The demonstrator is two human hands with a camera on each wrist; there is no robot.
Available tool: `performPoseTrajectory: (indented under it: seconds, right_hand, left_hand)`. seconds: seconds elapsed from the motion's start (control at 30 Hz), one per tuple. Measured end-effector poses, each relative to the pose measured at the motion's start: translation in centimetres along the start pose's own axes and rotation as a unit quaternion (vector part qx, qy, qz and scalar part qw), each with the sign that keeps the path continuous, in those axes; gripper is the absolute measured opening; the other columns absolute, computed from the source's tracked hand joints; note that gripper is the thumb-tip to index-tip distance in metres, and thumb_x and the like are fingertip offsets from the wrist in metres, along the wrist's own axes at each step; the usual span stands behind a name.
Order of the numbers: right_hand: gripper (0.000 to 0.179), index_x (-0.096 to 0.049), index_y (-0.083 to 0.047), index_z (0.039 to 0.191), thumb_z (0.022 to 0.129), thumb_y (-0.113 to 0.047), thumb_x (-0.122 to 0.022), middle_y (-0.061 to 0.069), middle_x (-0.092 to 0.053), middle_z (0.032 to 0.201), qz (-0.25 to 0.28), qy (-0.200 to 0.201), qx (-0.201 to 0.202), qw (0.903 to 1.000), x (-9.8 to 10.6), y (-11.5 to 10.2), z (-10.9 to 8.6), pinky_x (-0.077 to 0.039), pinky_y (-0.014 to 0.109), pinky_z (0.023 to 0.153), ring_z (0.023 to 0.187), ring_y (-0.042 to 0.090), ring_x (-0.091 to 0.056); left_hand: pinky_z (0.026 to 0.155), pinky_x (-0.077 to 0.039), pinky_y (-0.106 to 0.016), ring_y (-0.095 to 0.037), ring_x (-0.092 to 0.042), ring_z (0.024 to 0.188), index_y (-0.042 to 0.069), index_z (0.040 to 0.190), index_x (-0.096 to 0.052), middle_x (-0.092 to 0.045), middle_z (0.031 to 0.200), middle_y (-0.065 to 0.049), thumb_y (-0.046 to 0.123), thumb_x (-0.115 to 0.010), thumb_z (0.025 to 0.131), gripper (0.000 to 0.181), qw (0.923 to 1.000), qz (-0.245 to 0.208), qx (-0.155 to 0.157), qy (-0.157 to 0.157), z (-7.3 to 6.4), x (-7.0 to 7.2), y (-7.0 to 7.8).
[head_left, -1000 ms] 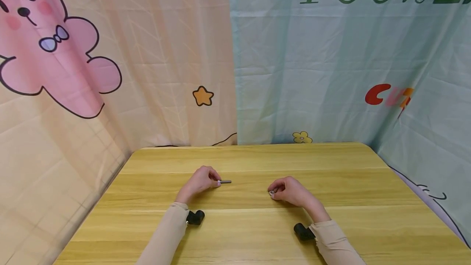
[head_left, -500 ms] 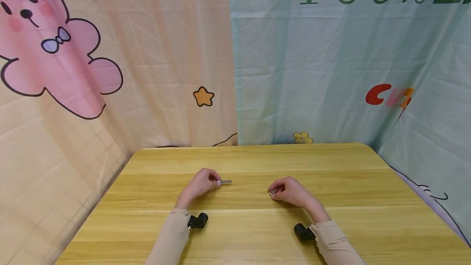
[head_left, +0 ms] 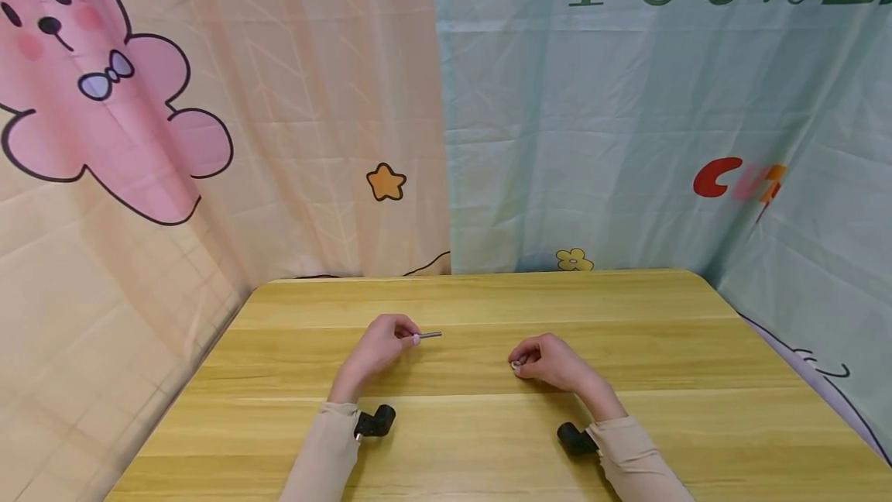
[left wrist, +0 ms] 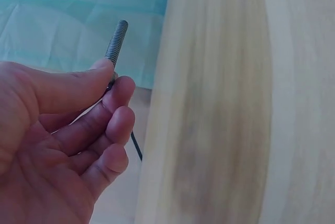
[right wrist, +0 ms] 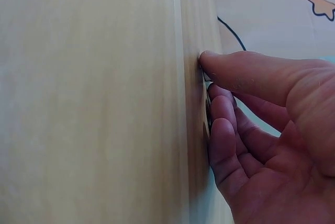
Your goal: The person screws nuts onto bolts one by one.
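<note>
A bolt (head_left: 431,335) with a grey threaded shank points right from my left hand (head_left: 382,344), which pinches it between thumb and fingertips above the table. In the left wrist view the thread of the bolt (left wrist: 116,42) shows clearly, while its other end is hidden in the fingers. To the right, my right hand (head_left: 552,362) rests low at the tabletop. Its thumb and fingers pinch a small metal nut (head_left: 516,365). From the right wrist, the thumb covers nearly all of the nut. A gap of bare wood separates the two hands.
Both hands work over a wooden table (head_left: 474,440) with rounded far corners. Printed curtains (head_left: 516,138) hang behind it and along both sides. A black wrist camera (head_left: 376,421) sits on the left sleeve, another camera (head_left: 575,438) on the right.
My left hand has risen slightly from the table, and the bolt in it now tilts a little upward at its free end. The right hand stays where it was with the nut.
</note>
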State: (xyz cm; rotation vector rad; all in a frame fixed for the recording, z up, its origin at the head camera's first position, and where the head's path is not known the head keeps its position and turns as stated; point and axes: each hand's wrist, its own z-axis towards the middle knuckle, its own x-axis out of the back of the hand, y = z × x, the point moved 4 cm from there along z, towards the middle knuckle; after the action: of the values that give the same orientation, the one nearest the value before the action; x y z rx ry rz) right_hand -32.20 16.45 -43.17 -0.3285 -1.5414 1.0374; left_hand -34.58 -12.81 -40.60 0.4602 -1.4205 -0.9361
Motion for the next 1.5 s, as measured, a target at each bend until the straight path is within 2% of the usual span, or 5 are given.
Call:
performPoseTrajectory:
  seconds: [0.4,0.57,0.9,1.1,1.5]
  right_hand:
    - [0.014,-0.072,0.000,0.098,0.085,-0.003,-0.074,0.001,-0.065,0.083,0.000,0.003,0.000,1.0000,0.1,-0.2,-0.1,-0.046,0.026,0.065,0.073,0.013,-0.056]
    - [0.014,-0.072,0.000,0.098,0.084,-0.002,-0.074,0.001,-0.064,0.082,-0.003,0.003,0.002,1.0000,0.0,-0.3,0.0,-0.046,0.026,0.065,0.072,0.014,-0.055]
    - [0.012,-0.071,-0.002,0.096,0.085,-0.002,-0.074,0.000,-0.062,0.080,-0.010,0.010,-0.003,0.9999,-0.1,-0.2,0.0,-0.045,0.026,0.065,0.073,0.016,-0.055]
    - [0.010,-0.070,-0.001,0.097,0.087,-0.003,-0.072,0.001,-0.062,0.081,-0.007,0.009,0.002,0.9999,-0.2,-0.3,-0.1,-0.046,0.026,0.065,0.074,0.016,-0.055]
    - [0.008,-0.070,-0.002,0.097,0.090,-0.004,-0.069,0.000,-0.062,0.083,-0.020,0.014,-0.002,0.9997,-0.3,-0.1,0.1,-0.045,0.027,0.066,0.075,0.015,-0.054]
  left_hand:
    - [0.067,-0.047,-0.033,-0.016,-0.058,0.074,0.003,0.091,-0.072,-0.065,0.078,0.002,0.004,-0.074,0.087,0.005,0.9970,-0.013,-0.039,0.066,0.0,1.1,2.3]
    - [0.064,-0.046,-0.033,-0.016,-0.057,0.073,0.006,0.090,-0.073,-0.065,0.078,0.003,0.005,-0.075,0.086,0.004,0.9961,-0.010,-0.045,0.076,0.0,1.1,2.6]
    - [0.076,-0.048,-0.036,-0.016,-0.057,0.079,0.010,0.092,-0.076,-0.065,0.081,0.004,0.009,-0.075,0.087,0.006,0.9909,-0.022,-0.074,0.110,0.1,1.0,3.3]
    - [0.077,-0.046,-0.035,-0.016,-0.057,0.079,0.011,0.095,-0.076,-0.066,0.083,0.004,0.010,-0.075,0.088,0.007,0.9890,-0.036,-0.077,0.120,0.0,1.0,3.9]
    - [0.064,-0.047,-0.032,-0.019,-0.056,0.075,0.011,0.098,-0.076,-0.067,0.087,0.000,0.013,-0.075,0.088,0.010,0.9859,-0.079,-0.069,0.130,-0.3,1.4,4.7]
